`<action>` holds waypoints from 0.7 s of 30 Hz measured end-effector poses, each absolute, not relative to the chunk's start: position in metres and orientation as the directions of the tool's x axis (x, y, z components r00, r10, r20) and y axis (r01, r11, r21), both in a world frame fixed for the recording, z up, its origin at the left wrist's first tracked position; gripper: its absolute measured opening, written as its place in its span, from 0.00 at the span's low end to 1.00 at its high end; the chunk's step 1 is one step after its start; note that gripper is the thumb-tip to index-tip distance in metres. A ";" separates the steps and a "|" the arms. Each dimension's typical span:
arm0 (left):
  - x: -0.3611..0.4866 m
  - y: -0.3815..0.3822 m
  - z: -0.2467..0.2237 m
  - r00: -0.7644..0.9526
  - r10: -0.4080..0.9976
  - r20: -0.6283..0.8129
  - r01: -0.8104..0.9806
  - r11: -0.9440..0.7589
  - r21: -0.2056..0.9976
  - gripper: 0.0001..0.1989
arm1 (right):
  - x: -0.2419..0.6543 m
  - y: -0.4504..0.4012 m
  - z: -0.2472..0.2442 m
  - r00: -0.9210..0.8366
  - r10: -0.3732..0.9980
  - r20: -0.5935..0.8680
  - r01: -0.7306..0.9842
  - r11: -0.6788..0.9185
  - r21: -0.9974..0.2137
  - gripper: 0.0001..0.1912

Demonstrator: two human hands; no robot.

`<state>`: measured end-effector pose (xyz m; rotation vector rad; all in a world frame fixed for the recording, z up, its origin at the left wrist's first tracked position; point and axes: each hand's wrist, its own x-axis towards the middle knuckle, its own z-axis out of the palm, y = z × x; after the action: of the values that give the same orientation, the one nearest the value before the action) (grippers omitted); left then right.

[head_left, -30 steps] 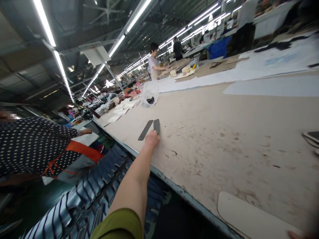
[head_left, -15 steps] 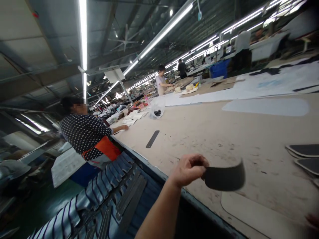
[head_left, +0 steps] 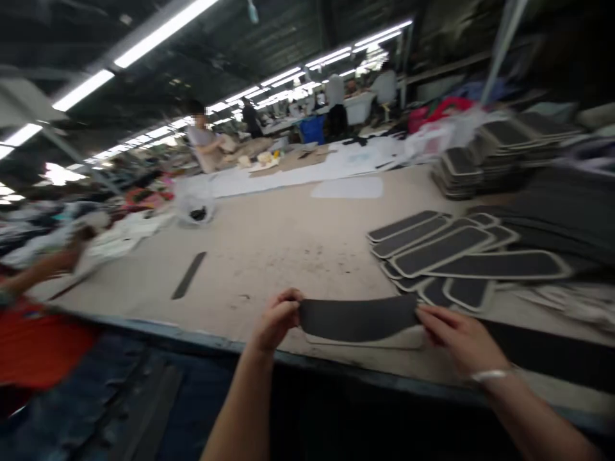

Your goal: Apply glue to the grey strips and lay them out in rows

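Between my two hands stretches a dark grey strip [head_left: 360, 318] with rounded corners, sagging slightly in the middle. My left hand [head_left: 277, 318] pinches its left end, and my right hand [head_left: 454, 333] pinches the right end. Just beneath the strip lies a pale beige panel [head_left: 384, 341] near the table's front edge, partly covered by it. To the right of my hands, several dark pieces with light borders [head_left: 439, 253] lie overlapping in a loose heap. A narrow dark strip [head_left: 189, 275] rests alone on the table to the left.
The beige work table [head_left: 269, 237] spreads ahead. Stacks of bordered pieces [head_left: 500, 150] stand at back right, with a long black strip [head_left: 552, 352] at front right. A clear plastic bag [head_left: 195, 205] sits at back left. A co-worker's arm [head_left: 45, 272] reaches in from the left.
The view has swung to the right, bringing the heap of bordered pieces into sight. My right hand now grips the strip's other end, formerly free and curled; the strip is stretched out.
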<state>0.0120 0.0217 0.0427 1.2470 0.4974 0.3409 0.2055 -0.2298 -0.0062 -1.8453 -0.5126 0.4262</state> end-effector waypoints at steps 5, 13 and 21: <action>0.014 0.052 0.020 0.720 0.605 -0.339 0.229 0.253 0.940 0.11 | 0.210 -0.227 -0.010 0.841 0.537 -0.069 0.197 -0.423 -0.885 0.15; 0.011 0.054 0.000 0.675 0.573 -0.464 0.522 0.074 0.850 0.13 | 0.204 -0.220 -0.022 0.800 0.598 -0.057 0.480 -0.694 -0.536 0.12; 0.034 0.043 -0.009 0.678 0.536 -0.503 0.663 -0.149 0.733 0.08 | 0.214 -0.235 -0.018 0.789 0.571 -0.227 0.484 -0.805 -0.342 0.11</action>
<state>0.0341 0.0429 -0.0087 1.8136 0.9523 -0.1471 0.2138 -0.2349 -0.0180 -2.7143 -0.8169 0.4680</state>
